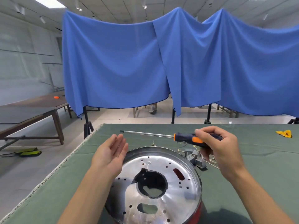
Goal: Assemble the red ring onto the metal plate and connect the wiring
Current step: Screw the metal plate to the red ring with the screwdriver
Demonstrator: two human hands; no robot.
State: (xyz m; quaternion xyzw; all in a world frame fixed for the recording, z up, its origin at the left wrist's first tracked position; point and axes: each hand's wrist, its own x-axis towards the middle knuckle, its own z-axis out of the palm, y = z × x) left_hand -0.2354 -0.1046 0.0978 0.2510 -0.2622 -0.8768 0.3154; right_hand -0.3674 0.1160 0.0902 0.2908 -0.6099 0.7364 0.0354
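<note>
A round shiny metal plate with a large centre hole and several small holes lies on the green table. The red ring shows under its lower right rim. My left hand hovers flat and open at the plate's upper left edge, holding nothing. My right hand grips the dark blue and orange handle of a long screwdriver, held level above the table with its tip pointing left. Grey connector parts and thin wires lie just right of the plate, partly behind my right hand.
The green cloth-covered table ends at its left edge near the floor. A yellow scrap lies at the far right. Blue curtains on stands hang behind the table. A long brown table stands at left.
</note>
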